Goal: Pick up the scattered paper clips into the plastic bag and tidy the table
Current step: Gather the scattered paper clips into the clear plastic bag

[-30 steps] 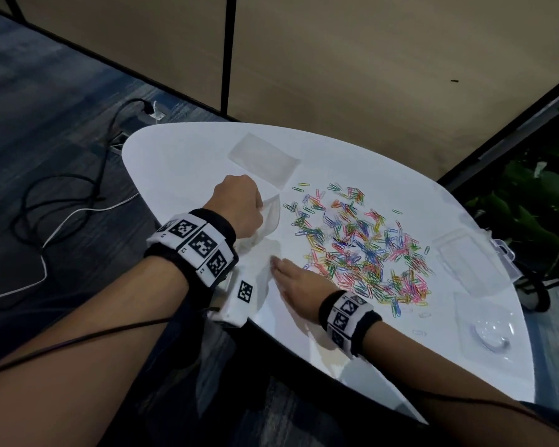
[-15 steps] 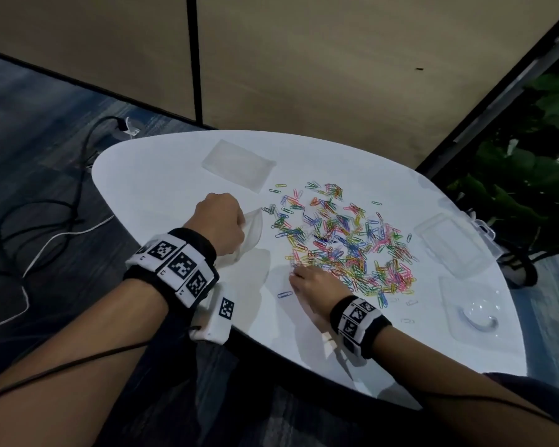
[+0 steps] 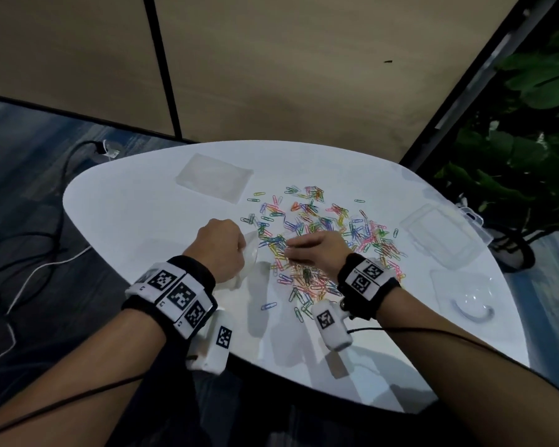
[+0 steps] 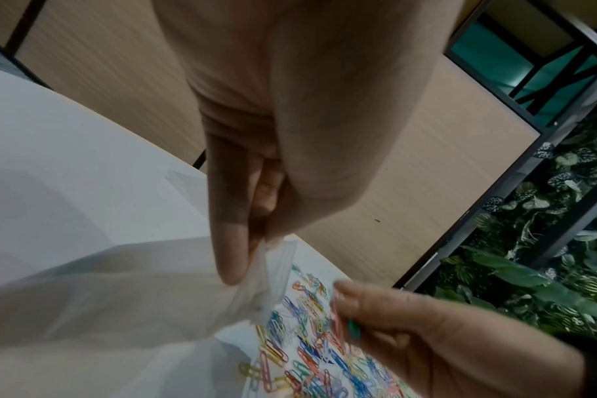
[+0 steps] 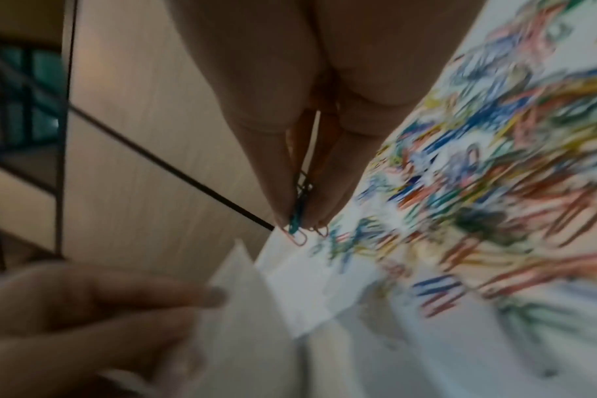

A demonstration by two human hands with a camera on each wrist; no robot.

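Observation:
Coloured paper clips (image 3: 323,233) lie scattered over the middle of the white table (image 3: 136,227). My left hand (image 3: 221,248) pinches the rim of a clear plastic bag (image 3: 250,256), which sags onto the table at the pile's left edge; the pinch shows in the left wrist view on the bag (image 4: 270,272). My right hand (image 3: 307,250) hovers over the pile just right of the bag. Its fingertips pinch a few clips (image 5: 298,223), green and orange ones. The bag's corner (image 5: 256,290) lies just below them in the right wrist view.
A flat clear bag (image 3: 213,177) lies at the table's far side. Two clear plastic trays (image 3: 439,237) (image 3: 465,291) sit at the right edge, beside a leafy plant (image 3: 523,130). Cables (image 3: 46,227) run over the floor on the left. A partition wall stands behind.
My right hand has lifted from the near edge of the pile and moved left toward the bag, now pinching a few clips. The left hand keeps its hold on the bag.

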